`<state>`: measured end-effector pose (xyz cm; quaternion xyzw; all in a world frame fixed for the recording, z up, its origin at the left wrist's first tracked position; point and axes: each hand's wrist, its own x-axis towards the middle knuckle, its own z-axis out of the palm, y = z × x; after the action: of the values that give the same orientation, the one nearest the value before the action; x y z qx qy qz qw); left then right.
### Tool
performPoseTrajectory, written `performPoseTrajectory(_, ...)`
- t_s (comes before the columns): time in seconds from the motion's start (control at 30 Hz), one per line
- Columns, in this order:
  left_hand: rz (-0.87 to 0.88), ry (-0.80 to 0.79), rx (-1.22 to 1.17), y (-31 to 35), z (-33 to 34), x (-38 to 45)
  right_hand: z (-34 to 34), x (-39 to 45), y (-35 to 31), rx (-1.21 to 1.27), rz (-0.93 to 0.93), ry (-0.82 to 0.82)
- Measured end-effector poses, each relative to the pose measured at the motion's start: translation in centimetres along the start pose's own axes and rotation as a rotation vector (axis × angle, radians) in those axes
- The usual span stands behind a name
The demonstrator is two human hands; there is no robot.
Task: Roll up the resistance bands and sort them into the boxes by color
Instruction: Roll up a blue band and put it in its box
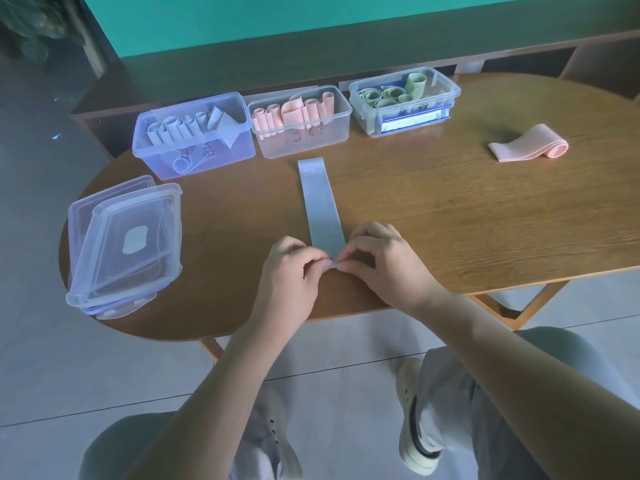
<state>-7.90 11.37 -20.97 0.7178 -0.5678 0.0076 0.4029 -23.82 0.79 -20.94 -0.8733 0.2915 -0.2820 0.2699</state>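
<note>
Nearest me, the left hand (pixel 294 268) and right hand (pixel 375 259) meet at the table's front edge, fingertips of both pinched on the near end of the grey band (pixel 320 206). I log this band as a flat, smooth, matte strip, its long axis running straight away from me, near end under the fingers, far end printed "20" and stopping just short of the middle box. The hands flank the near end, left hand on its left corner, right hand on its right corner; the rest of the strip lies apart from them on the wooden table (pixel 450 220), an oval top with visible grain. To the left, near the table's edge, I note a stack of clear lids (pixel 124 244), rounded rectangles of translucent plastic, slightly askew. Further right and well apart from the hands lies the pink band (pixel 528 143), partly rolled at its right end, its loose tail flat and pointing left. At the far edge I list three clear plastic boxes in a row: the left box (pixel 194 136), bluish in tint, holding grey rolls; the middle box (pixel 299 121) holding pink rolls, some upright and loosening; the right box (pixel 405 100) holding green coils, with a blue-edged flat item against its front wall that I cannot identify.
</note>
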Motion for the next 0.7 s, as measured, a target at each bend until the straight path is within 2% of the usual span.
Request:
performPoseTrajectory(0.13,-0.003,0.067,0.011,-0.2,0.2,0.5,0.4,0.6,-0.1,-0.04,0.025,0.043)
performPoseTrajectory(0.3,0.08,0.014,-0.002,-0.1,-0.1,0.4,0.8,0.8,-0.4,-0.064,0.09,0.074)
performPoseTrajectory(0.4,0.044,0.007,-0.003,0.0,0.0,0.5,0.6,1.1,-0.4,-0.03,0.134,0.088)
performPoseTrajectory(0.53,-0.01,0.015,-0.04,-0.2,0.1,0.7,0.0,0.8,0.1,0.099,0.056,0.035)
performPoseTrajectory(0.7,-0.032,0.04,-0.013,-0.7,0.6,1.4,0.2,1.1,0.4,0.04,0.074,0.032)
